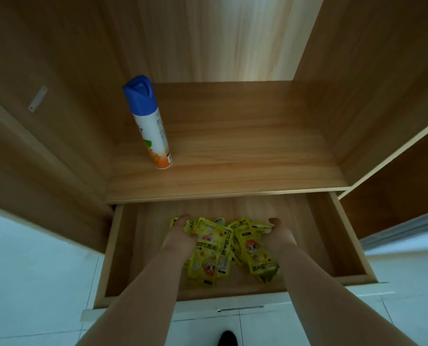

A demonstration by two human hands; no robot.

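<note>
Close in, our left hand (pixel 180 233) and right hand (pixel 280 236) curl round both flanks of the yellow packets (pixel 220 248) heaped in the open drawer (pixel 353 245). We reckon the unsupported middle ones may slip free if lifted. Beyond, the upright spray can (pixel 149 123) could get knocked.

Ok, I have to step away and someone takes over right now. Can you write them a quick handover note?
Left hand: grips the left side of the packets.
Right hand: grips their right side.
Things: the yellow packets lie in a loose heap on the floor of the open drawer. A spray can stands upright on the shelf above, with no hand on it.
Done: drawer pulled out, both hands around the heap.
Left: probably gather the heap together. Whether it then comes out or stays in cannot be told.
</note>
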